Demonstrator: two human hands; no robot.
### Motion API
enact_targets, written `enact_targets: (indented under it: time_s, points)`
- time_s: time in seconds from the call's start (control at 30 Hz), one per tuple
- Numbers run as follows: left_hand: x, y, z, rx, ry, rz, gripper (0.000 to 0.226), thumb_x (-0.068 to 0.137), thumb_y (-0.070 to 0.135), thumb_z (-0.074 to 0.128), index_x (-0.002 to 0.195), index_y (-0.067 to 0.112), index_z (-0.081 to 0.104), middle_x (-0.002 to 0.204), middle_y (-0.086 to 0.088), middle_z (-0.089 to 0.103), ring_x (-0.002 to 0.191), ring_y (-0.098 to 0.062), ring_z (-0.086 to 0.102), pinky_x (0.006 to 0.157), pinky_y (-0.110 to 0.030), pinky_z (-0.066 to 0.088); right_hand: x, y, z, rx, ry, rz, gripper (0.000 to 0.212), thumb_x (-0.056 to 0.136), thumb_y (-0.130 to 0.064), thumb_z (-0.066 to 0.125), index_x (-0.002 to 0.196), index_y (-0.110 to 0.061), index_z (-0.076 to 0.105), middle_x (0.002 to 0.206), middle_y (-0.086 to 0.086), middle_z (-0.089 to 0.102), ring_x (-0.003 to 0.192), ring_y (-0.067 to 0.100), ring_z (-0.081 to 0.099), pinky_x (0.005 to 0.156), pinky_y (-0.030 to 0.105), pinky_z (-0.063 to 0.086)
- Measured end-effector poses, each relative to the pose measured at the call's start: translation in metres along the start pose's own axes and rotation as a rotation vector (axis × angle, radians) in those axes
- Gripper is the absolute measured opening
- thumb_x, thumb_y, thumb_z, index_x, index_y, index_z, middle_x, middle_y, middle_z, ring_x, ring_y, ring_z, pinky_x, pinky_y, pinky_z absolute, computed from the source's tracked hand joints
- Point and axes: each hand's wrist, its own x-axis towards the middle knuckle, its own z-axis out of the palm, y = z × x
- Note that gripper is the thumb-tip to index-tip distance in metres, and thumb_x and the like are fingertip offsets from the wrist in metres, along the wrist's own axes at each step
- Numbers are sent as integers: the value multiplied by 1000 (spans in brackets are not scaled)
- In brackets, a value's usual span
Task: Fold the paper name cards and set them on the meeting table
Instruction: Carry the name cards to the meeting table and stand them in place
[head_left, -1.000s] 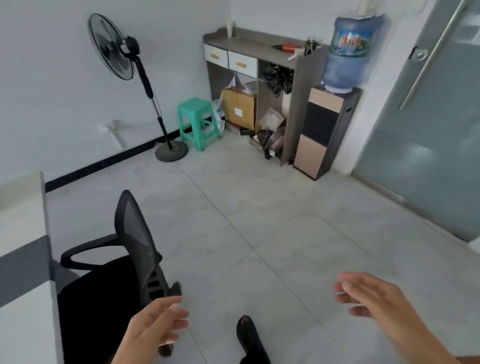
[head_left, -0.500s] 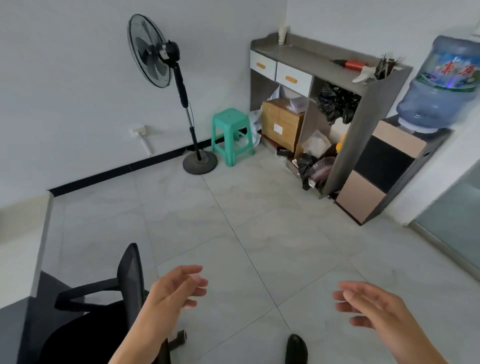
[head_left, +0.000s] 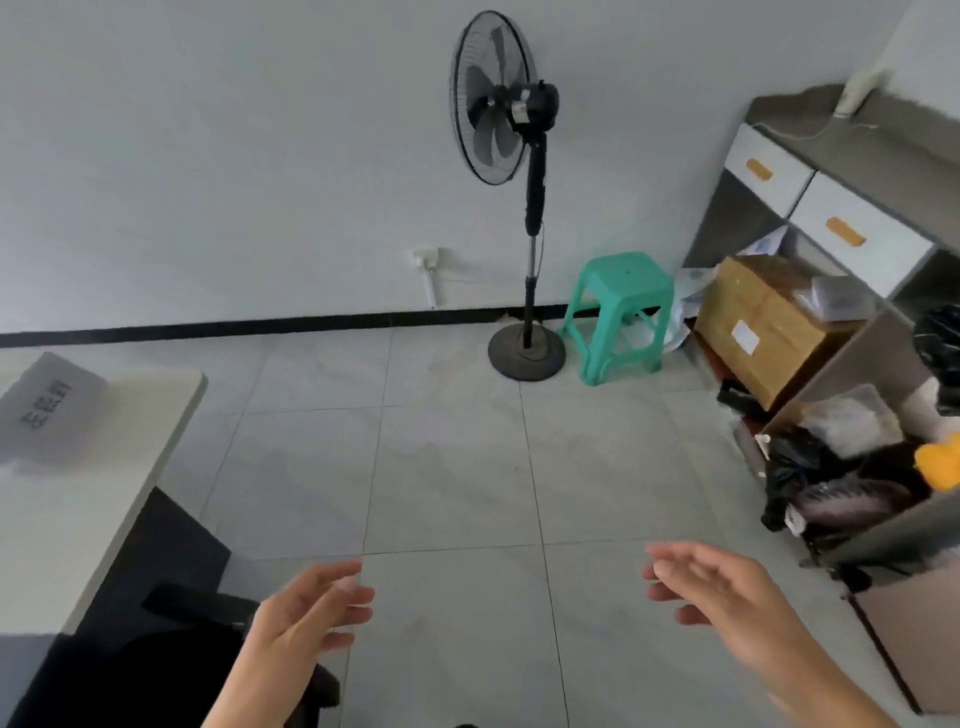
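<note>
Head view: swinging left compared with a second ago, losing the water dispenser and glass door off the right edge and bringing the corner of the surface (head_left: 104, 493) into the frame at the left. Showing now a name card (head_left: 47, 410) on that surface near its far edge, seemingly tented upright with dark print facing this way, though too blurred to read. Holding the left grip (head_left: 301, 618) and the right grip (head_left: 727, 608) out over the floor tiles, well apart, fingers loose and spread, both released and grasping nothing, as in the earlier moments. Passing the fan (head_left: 498, 98), the green stool (head_left: 621, 306) and the cabinet (head_left: 852, 150) beyond. Judging from this: turning back toward the surface with at least one card already set, probably heading for the next sheet; seeing no unfolded paper yet.
</note>
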Motion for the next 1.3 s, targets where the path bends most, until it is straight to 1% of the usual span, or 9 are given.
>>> enact_targets:
  time_s: [0.3,0.5,0.6,0.73,0.8,0.87,0.93,1.07,1.3]
  points:
    - [113,26,-48,-127,234,-129,20,95,17,53,106,13,68,90,-10,77,89,-30,72,83,-47,55,183,-92,73,-104,-212,-55,14,88,-13,63,98,-15,71,91,2,78,84,21,73,70,34,51]
    - [222,94,-95,-158,296,-27,17,93,12,54,104,12,68,92,-14,76,88,-31,71,75,-39,53,282,-172,149,-120,-314,-116,14,89,-14,62,99,-16,71,91,1,78,85,20,73,71,33,51]
    - [261,125,-114,-157,297,45,18,90,22,59,104,16,69,92,-9,76,88,-26,72,78,-40,54,324,-209,183,-131,-376,-136,14,88,-16,62,100,-16,70,92,3,77,84,19,73,74,36,52]
    - [295,144,-143,-205,353,19,47,69,49,71,104,18,69,93,-9,76,87,-24,72,76,-38,53,387,-240,237,-187,-483,-128,15,88,-14,62,100,-15,71,92,3,78,84,21,73,72,35,52]
    - [309,137,-159,-242,459,-38,41,70,45,68,102,18,70,91,-8,76,87,-26,71,74,-36,52,421,-254,269,-230,-563,-126,15,88,-14,62,100,-16,71,91,2,78,85,21,73,72,35,51]
    - [322,127,-172,-280,580,-99,18,87,27,65,100,15,70,88,-9,77,88,-31,70,76,-41,53,455,-269,304,-278,-647,-133,14,88,-14,62,99,-17,71,91,1,78,85,19,73,72,34,51]
    - [334,121,-183,-307,689,-161,15,93,11,56,100,11,70,86,-11,77,86,-33,70,79,-46,52,487,-287,339,-306,-727,-148,14,88,-15,63,100,-17,71,91,1,78,84,17,73,73,33,52]
    - [366,131,-198,-381,841,-264,16,94,8,54,100,8,69,86,-14,76,71,-20,73,70,-37,53,549,-328,408,-363,-860,-171,13,88,-15,64,98,-18,71,91,0,77,83,17,72,74,33,53]
    - [396,143,-208,-517,1061,-348,17,93,8,55,103,11,68,87,-8,77,73,-16,73,69,-32,55,606,-385,536,-554,-1139,-211,12,86,-18,66,98,-20,71,90,3,77,82,16,72,73,32,53]
